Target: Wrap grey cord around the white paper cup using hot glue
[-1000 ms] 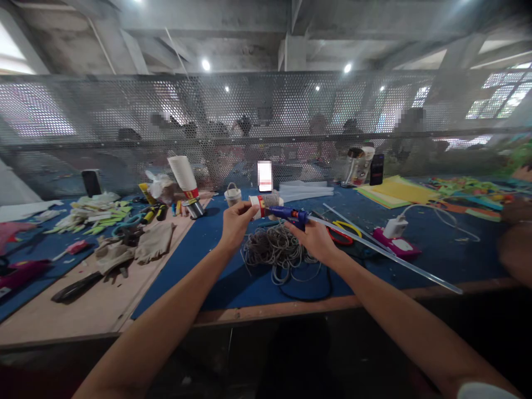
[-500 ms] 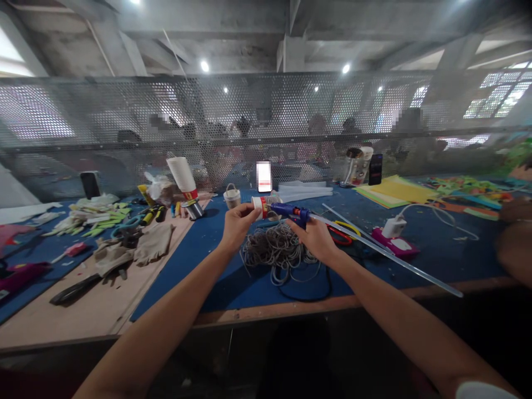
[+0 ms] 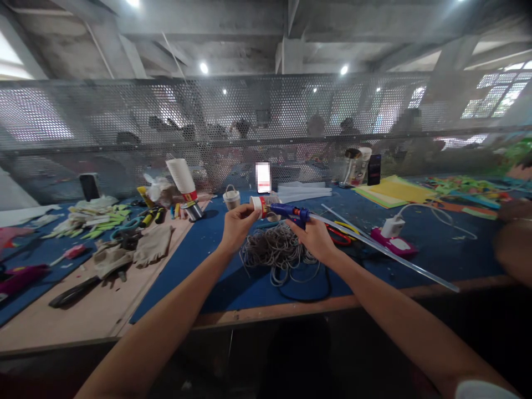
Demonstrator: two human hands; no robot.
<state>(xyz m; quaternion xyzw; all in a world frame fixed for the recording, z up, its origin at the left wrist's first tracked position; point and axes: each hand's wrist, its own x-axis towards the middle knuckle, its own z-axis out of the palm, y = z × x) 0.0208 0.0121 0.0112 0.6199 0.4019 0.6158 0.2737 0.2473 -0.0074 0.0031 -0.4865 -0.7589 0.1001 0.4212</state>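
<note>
My left hand [image 3: 239,226] pinches a small red and white paper cup [image 3: 258,206], tipped on its side above the blue table mat. My right hand [image 3: 315,235] is wrapped round a blue hot glue gun [image 3: 291,210], its nozzle at the cup; whether it touches cannot be made out. A long clear glue stick [image 3: 390,257] sticks out from the gun's back end toward the lower right. Below both hands lies a tangled heap of grey cord [image 3: 276,249]. A little cup with a looped handle [image 3: 231,198] stands just beyond my left hand.
To the left are a leaning stack of paper cups [image 3: 181,176], work gloves [image 3: 153,245] and scissors [image 3: 124,233]. On the right sit a pink power strip [image 3: 394,244] with a white charger and yellow sheets [image 3: 403,189]. A lit phone [image 3: 263,177] stands by the mesh partition [image 3: 233,122].
Hardly anything differs. The glue stick's far end has shifted slightly up and left; both hands keep their grip on the cup and the glue gun.
</note>
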